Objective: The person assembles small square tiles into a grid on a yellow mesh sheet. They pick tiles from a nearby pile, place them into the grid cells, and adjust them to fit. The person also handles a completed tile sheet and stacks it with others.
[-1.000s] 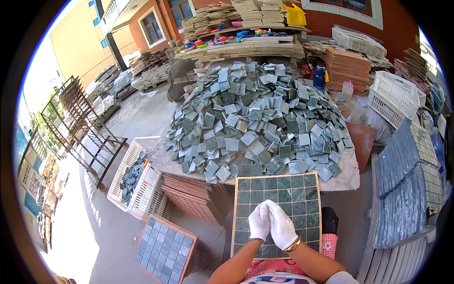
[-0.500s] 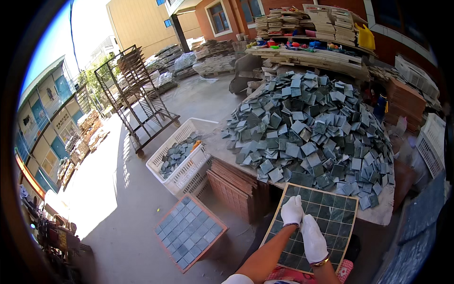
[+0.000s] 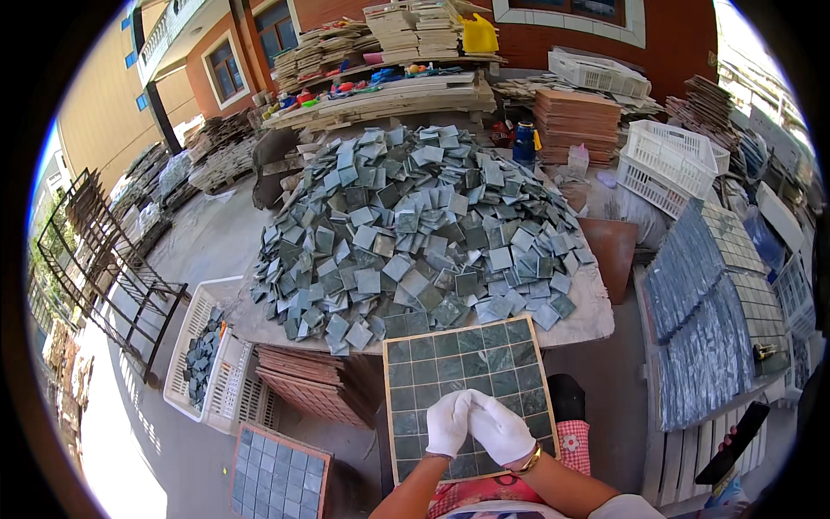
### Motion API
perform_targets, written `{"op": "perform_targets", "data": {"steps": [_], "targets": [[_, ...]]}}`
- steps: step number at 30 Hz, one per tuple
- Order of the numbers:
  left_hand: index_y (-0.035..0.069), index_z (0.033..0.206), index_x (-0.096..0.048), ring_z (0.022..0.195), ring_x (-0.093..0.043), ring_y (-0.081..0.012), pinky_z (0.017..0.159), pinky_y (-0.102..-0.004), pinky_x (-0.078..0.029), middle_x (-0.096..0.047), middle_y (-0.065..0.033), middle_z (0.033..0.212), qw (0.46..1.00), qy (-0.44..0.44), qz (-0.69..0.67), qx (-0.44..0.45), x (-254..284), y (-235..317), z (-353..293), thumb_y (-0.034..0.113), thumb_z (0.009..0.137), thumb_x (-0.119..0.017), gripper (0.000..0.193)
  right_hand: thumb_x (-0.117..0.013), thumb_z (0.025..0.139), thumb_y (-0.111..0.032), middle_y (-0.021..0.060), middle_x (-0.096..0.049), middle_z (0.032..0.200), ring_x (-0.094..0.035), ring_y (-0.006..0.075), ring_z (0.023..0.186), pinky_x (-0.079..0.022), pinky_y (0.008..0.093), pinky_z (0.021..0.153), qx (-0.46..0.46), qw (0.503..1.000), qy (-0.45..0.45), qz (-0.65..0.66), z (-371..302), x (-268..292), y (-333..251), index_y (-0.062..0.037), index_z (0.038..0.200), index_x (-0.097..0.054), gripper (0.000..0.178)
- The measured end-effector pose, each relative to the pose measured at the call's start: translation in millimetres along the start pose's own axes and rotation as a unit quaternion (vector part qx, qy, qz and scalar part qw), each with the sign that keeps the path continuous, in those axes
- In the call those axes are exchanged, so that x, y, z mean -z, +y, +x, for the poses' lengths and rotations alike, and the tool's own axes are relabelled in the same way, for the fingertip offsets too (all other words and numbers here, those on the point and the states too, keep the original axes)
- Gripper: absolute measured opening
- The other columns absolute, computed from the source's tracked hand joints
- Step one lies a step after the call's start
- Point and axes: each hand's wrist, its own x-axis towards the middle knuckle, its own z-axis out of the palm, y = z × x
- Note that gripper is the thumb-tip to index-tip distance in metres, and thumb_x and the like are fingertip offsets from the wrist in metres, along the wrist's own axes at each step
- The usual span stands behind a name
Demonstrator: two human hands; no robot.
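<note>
My left hand (image 3: 448, 424) and my right hand (image 3: 499, 427), both in white gloves, meet over the near half of a square tray (image 3: 388, 389). Their fingers are closed and pressed together at the tips; whatever is between them, if anything, is hidden. Dark green square tiles (image 3: 421, 348) sit in rows inside the tray's thin pale rim, with light lines between them. The tray rests over my lap, on a red checked cloth (image 3: 573, 441), its far edge against the table (image 3: 596, 318). Beyond it rises a large heap of loose green-grey tiles (image 3: 415, 227).
Left of me stand a tiled board (image 3: 277, 471), stacked brown trays (image 3: 316, 385) and a white crate (image 3: 229, 381) with tiles. A metal rack (image 3: 112, 277) is farther left. Wrapped tile sheets (image 3: 709, 355) are piled on the right, near another person's hand with a black phone (image 3: 733, 445).
The view has swung to the right, bringing the wrapped stacks and the phone into sight. My gloved hands have shifted nearer to me over the tray, and their fingertips now meet.
</note>
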Motion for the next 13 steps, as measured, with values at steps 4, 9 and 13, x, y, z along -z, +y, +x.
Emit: {"op": "perform_targets", "data": {"steps": [4, 9, 13], "targets": [[0.0, 0.083, -0.066, 0.065, -0.061, -0.0282, 0.064, -0.0362, -0.048, -0.065, -0.0172, 0.073, 0.998, 0.044, 0.009, 0.045, -16, -18, 7, 0.022, 0.094, -0.05, 0.03, -0.045, 0.097, 0.0, 0.0166, -0.046, 0.14, -0.046, 0.0257, 0.13, -0.038, 0.0324, 0.107, -0.03, 0.96, 0.028, 0.278, 3, -13, 7, 0.0066, 0.139, -0.034, 0.044], [0.001, 0.063, -0.057, 0.053, -0.046, -0.012, 0.052, -0.0297, -0.036, -0.051, -0.0025, 0.056, 0.954, 0.166, -0.175, 0.177, 5, -43, 38, 0.022, 0.094, -0.048, 0.038, -0.032, 0.101, -0.012, 0.0117, -0.032, 0.15, -0.03, 0.0195, 0.139, -0.024, 0.0287, 0.113, -0.122, 0.809, -0.027, 0.575, 8, -22, -10, 0.0017, 0.146, -0.024, 0.048], [0.001, 0.071, -0.061, 0.056, -0.049, -0.0097, 0.055, -0.0259, -0.038, -0.054, -0.0034, 0.059, 0.952, 0.054, -0.229, 0.197, 1, -30, 23, 0.027, 0.096, -0.05, 0.038, -0.027, 0.102, -0.032, 0.0087, -0.016, 0.159, -0.011, 0.0144, 0.146, -0.011, 0.0274, 0.118, -0.055, 0.78, -0.142, 0.607, -7, -11, -34, -0.0027, 0.152, -0.01, 0.06]]}}
